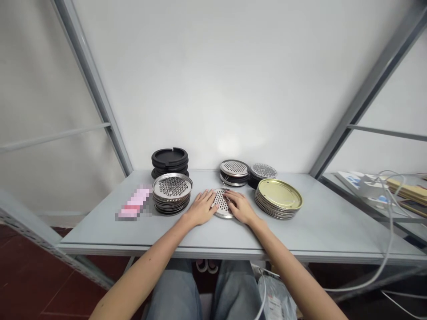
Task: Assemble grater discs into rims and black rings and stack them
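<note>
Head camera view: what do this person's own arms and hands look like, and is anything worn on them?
The left hand and right hand are bare and slim-fingered, the forearms too: no sleeves, gloves, watch or cables. A small dark spot marks the left forearm.

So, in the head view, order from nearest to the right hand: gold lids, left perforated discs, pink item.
Right hand:
1. Gold lids, to its right.
2. Perforated discs, further left.
3. Pink item, far left.

Bright, even light, soft glare on the white wall, edges bowed outward.
</note>
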